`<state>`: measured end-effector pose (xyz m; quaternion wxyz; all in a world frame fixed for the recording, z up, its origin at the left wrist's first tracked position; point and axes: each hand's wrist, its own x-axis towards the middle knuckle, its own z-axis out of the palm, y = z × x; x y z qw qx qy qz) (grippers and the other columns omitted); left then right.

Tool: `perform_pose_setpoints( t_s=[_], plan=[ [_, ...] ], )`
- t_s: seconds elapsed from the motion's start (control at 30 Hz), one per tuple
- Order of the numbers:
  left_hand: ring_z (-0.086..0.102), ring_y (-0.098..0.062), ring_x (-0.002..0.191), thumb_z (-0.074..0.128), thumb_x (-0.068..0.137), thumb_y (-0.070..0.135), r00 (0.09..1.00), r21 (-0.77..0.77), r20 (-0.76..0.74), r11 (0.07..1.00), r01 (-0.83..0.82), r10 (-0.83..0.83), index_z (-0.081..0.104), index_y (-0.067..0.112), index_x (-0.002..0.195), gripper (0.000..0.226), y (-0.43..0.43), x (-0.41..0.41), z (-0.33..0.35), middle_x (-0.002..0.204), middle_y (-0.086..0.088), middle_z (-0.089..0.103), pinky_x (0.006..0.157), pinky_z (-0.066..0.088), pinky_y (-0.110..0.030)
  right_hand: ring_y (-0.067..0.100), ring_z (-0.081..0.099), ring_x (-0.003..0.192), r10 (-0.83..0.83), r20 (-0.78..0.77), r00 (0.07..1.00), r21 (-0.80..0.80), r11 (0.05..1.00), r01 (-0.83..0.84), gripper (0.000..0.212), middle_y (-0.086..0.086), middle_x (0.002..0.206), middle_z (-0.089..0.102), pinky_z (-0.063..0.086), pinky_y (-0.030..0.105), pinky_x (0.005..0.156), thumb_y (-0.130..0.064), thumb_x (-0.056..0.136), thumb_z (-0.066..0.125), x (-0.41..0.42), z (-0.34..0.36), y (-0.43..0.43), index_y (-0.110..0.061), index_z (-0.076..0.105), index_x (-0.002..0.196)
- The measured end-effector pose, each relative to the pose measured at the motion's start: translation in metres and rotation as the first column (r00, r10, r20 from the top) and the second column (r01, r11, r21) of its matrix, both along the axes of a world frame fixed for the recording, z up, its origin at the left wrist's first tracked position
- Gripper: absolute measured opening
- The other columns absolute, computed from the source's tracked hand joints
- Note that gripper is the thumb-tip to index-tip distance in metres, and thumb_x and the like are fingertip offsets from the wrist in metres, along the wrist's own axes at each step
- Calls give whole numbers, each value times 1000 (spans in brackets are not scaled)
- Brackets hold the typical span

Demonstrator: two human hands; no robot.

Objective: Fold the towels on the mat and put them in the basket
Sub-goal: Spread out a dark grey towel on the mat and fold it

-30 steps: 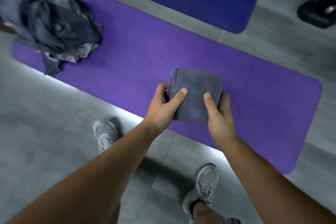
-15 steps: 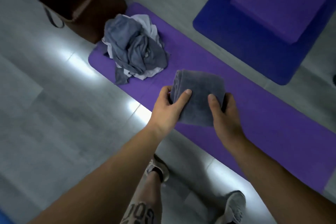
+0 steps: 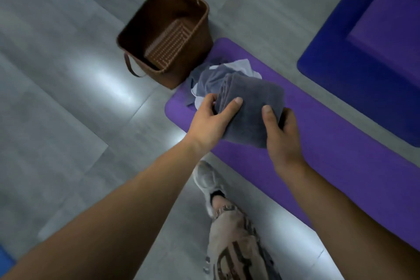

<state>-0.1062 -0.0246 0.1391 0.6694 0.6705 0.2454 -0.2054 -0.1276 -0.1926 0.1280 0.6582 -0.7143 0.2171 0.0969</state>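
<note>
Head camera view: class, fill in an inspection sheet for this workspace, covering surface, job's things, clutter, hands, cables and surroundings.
Surface: purple mat lying flat on a grey floor.
Job's things: folded towel, dark grey, held above the mat; unfolded towels heaped at the mat's end; basket, brown, upright on the floor beside that end, no towel seen inside.
Clutter: nothing seen.
Hands: left hand and right hand each grip one side of the folded towel, thumbs on top.
Cables: nothing seen.
Surroundings: blue mat with a purple block on it; the person's shoe on the floor.
</note>
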Motion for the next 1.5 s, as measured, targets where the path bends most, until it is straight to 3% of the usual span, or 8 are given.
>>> perform_pose_setpoints(
  t_s=[0.1,0.3,0.47,0.63,0.87,1.17,1.4,1.5],
  plan=[
    [72,-6,90,78,74,61,1000,11,-2,1000,-7,7,62,22,112,57,51,44,-11,95,12,74,78,57,-28,15,69,107,-22,-2,1000,6,1000,22,32,3,117,70,58,28,81,-28,101,60,46,-8,55,-8,58,126],
    [71,-12,100,78,87,45,996,25,-88,1000,6,-4,60,20,122,47,157,134,-43,113,2,72,79,61,-27,12,69,109,-38,-83,996,40,998,42,37,-1,116,73,57,44,95,-42,94,63,131,-50,162,-21,62,124],
    [72,-9,99,77,86,46,992,6,-126,1000,23,-22,58,23,129,53,228,206,-71,118,3,72,75,60,-23,9,72,100,-97,-161,982,66,992,109,31,-1,111,74,60,25,82,-38,97,64,196,-79,236,-19,63,122],
    [70,-14,103,73,89,46,979,-41,-188,997,69,-75,57,26,132,50,281,290,-107,118,6,69,73,60,-24,14,71,104,-159,-228,961,52,983,175,37,-4,112,74,58,44,93,-55,86,68,273,-127,293,-30,66,113],
    [67,-12,104,71,91,48,935,-127,-277,973,193,-222,51,32,140,56,335,416,-220,125,9,66,71,62,-30,10,68,107,-325,-270,906,-20,943,332,29,-13,115,71,57,39,95,-52,91,65,384,-236,355,-36,64,115],
    [55,-25,132,79,79,58,949,62,-303,992,113,-89,48,16,150,87,322,492,-376,145,-2,57,113,45,-43,13,69,105,-519,-342,783,-9,835,550,38,-8,114,72,57,39,97,-50,94,64,465,-390,374,-28,65,124],
    [40,-21,145,78,55,84,943,-63,-330,996,-71,46,35,34,156,121,298,501,-475,159,5,40,123,28,-47,13,72,99,-546,-316,776,10,816,578,15,-6,105,75,58,40,94,-43,95,65,483,-460,370,-32,69,104],
    [41,-24,144,85,51,79,927,-179,-373,976,-120,45,27,32,159,131,292,498,-490,161,2,37,123,28,-50,14,72,99,-556,-307,772,15,809,588,31,-6,107,75,59,40,93,-49,90,67,490,-476,369,-29,70,114]
  ],
)
